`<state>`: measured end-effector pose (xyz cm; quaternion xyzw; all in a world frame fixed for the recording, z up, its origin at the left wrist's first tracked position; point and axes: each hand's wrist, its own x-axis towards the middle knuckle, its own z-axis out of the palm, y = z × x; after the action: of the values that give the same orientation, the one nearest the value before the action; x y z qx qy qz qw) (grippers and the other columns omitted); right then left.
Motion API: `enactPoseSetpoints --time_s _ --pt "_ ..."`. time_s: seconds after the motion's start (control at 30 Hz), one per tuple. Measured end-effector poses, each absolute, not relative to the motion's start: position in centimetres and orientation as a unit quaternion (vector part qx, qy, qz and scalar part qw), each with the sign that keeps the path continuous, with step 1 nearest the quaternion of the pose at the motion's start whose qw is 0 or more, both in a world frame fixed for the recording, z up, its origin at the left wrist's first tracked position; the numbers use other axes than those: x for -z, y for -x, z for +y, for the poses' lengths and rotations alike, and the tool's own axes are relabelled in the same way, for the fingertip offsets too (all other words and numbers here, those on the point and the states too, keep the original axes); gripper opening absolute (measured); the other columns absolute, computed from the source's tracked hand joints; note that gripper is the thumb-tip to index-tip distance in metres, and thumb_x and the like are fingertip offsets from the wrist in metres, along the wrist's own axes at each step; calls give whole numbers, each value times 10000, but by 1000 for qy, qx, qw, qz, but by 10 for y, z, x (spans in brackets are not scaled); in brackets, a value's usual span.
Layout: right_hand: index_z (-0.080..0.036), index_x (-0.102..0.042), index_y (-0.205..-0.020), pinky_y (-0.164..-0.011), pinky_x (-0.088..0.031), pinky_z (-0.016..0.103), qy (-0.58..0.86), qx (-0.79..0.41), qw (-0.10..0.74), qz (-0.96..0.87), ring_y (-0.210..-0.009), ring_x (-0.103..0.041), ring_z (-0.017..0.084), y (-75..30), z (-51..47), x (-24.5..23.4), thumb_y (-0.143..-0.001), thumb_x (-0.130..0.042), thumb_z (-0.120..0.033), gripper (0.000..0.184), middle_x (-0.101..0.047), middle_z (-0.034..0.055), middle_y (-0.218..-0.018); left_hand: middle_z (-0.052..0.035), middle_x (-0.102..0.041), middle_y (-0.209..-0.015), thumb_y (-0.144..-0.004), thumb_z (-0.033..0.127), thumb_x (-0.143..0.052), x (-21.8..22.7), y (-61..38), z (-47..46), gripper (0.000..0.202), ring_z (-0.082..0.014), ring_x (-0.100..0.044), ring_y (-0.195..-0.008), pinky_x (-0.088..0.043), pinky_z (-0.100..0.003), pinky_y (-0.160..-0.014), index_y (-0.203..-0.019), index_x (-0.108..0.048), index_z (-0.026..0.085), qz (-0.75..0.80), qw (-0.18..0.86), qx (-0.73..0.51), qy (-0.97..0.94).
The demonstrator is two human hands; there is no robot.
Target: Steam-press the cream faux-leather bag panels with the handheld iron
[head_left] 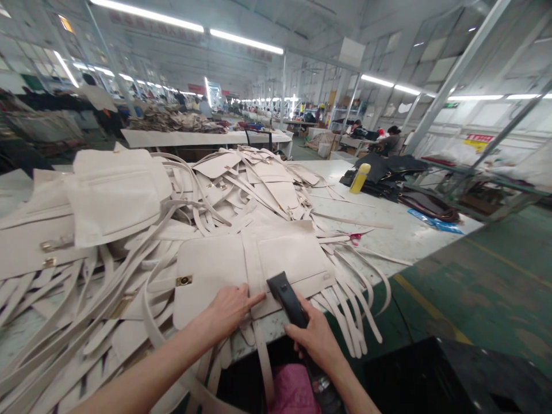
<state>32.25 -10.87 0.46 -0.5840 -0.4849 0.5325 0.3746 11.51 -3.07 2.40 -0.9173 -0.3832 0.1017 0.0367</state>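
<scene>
A cream leather bag piece (211,259) lies spread flat at the table's front edge, with a brass-coloured lock plate (184,280) on its left part. My left hand (230,307) rests on it near the middle seam, index finger stretched to the right and other fingers partly bent. In my right hand (317,333) is a black handheld tool (288,299) with a broad, squared head; its exact kind is unclear. The tool's head is over the bag's right part, just right of my left fingertip. Whether it touches the leather I cannot tell.
More cream bags (116,195) and tangled straps (125,287) pile up left and behind. Red-handled scissors (355,237), a yellow bottle (359,178) and black leather pieces (388,172) are on the table (345,213). A black box (452,374) stands lower right. Several people work farther off.
</scene>
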Motion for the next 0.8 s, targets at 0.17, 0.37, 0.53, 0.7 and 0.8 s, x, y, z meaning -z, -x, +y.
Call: enactPoseSetpoints --time_s 0.17,0.37,0.53,0.7,0.8 --pt "-197 -386 -1290 -366 -388 173 556 -531 389 -508 -378 -442 71 -329 -123 -6 -650 -526 -105 662 -565 -40 -632 -36 -537 -836 -653 -40 -369 -16 -110 -33 495 -188 -541 -725 -359 -267 -557 -1057 -480 221 -411 31 -62 909" --pt "-201 -525 -1148 -361 -339 140 516 -555 370 -538 -388 -390 47 -315 -118 -11 -599 -502 -61 568 -529 -62 -615 -67 -521 -882 -791 60 -406 -6 -94 -44 220 -210 -468 -814 -354 -352 -742 -918 -538 181 -399 83 18 913" --pt "-195 -440 -1222 -296 -384 173 528 -580 335 -523 -332 -446 92 -299 -91 -16 -642 -495 -137 586 -520 -62 -531 -55 -532 -891 -820 94 -457 -8 -92 -36 131 -193 -449 -803 -348 -324 -729 -843 -560 172 -393 58 13 917" --pt "-227 -474 -1156 -324 -416 192 506 -590 344 -527 -372 -490 108 -304 -53 -29 -681 -529 -216 478 -478 -66 -553 -35 -529 -861 -819 102 -486 -13 -92 -42 102 -173 -455 -785 -353 -284 -676 -798 -548 180 -404 -10 -15 915" --pt "-213 -527 -1027 -338 -427 206 498 -611 311 -531 -378 -497 111 -308 -28 -35 -693 -530 -244 335 -464 -65 -534 -29 -531 -862 -804 94 -505 -7 -92 -63 102 -165 -461 -791 -349 -270 -658 -790 -544 187 -410 -53 -32 910"
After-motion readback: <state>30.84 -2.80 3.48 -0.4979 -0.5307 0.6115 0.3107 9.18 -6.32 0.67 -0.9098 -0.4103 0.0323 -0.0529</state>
